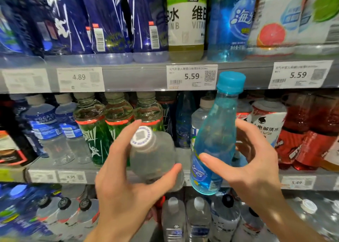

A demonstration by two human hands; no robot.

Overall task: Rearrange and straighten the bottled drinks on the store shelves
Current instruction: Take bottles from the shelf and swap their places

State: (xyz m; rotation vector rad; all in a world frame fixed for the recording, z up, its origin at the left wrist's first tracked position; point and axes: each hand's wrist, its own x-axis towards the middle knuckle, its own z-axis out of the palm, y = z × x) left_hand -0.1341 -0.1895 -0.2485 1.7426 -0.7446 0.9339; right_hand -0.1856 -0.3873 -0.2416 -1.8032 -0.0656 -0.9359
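Head view: left hand (126, 175) grips a clear bottle (154, 157) (white-capped, tilted), right hand (256, 161) a blue one (214, 141).

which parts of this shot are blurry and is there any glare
Head view: the clear bottle in the left hand is motion-blurred; the blue bottle is sharper; edges smear and bow from the wide lens; glare streaks the dark blue bottles up top.
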